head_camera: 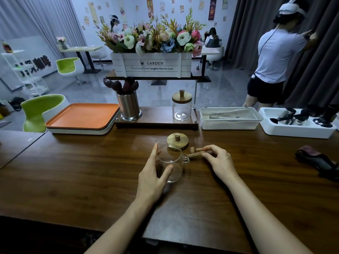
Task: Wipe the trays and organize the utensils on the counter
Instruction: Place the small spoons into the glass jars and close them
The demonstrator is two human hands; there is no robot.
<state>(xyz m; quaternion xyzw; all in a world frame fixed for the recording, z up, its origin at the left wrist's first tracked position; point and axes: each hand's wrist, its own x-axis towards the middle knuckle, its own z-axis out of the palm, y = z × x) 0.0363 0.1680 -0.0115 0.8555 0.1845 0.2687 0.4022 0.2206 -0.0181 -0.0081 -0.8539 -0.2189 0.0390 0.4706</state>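
Note:
An open glass jar (171, 158) stands on the dark wooden counter (91, 171) in the middle. My left hand (153, 178) grips it, fingers behind and thumb in front. The jar's wooden lid (177, 140) lies flat just behind it. To the jar's right my right hand (219, 161) pinches a small wooden spoon (195, 153), whose bowl end points at the jar's side loop. A stack of trays (82, 118) with an orange one on top sits at the back left.
On a wooden stand behind are a steel holder (129, 107) of dark spoons and a second lidded glass jar (181, 107). Right of it sit a clear lidded box (230, 117), a white bin (297, 123) of metal utensils and a dark cloth (315, 160). A person stands at the far right.

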